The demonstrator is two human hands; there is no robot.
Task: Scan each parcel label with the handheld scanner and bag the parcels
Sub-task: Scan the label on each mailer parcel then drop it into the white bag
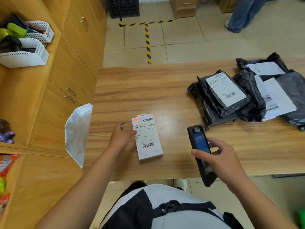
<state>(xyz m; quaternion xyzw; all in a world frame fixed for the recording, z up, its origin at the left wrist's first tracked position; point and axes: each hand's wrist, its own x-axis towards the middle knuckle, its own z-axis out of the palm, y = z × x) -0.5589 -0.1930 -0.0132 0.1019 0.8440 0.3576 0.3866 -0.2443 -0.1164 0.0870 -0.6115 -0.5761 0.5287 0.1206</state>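
Step in hand: scanning the white parcel. It lies flat near the counter's front edge, left of centre, label face up.

Left hand: fingers relaxed, tips resting on the label's left edge and pinning the parcel, not wrapped round it.
Right hand: gripping the scanner, fingers across the screen side, thumb on the near side. The scanner sits over the counter's front edge, right of the parcel and apart from it, head pointing toward the far edge.

Red scan patch lands at the label's top-left corner, just beside the upper barcode, not on it. Judgement: probably no read yet.

To do it well:
- swing the scanner head left so the red patch crosses the full width of the upper barcode
- tilt it slightly off square to avoid glare from the label
- left fingertips stay clear of both the upper and the lower barcode
- hold the parcel flat until the read is confirmed

The white bag hangs off the counter's left edge, close to the left hand, so bagging is a short reach. Black parcels are piled toward the counter's far right; whether they have been scanned can't be told.
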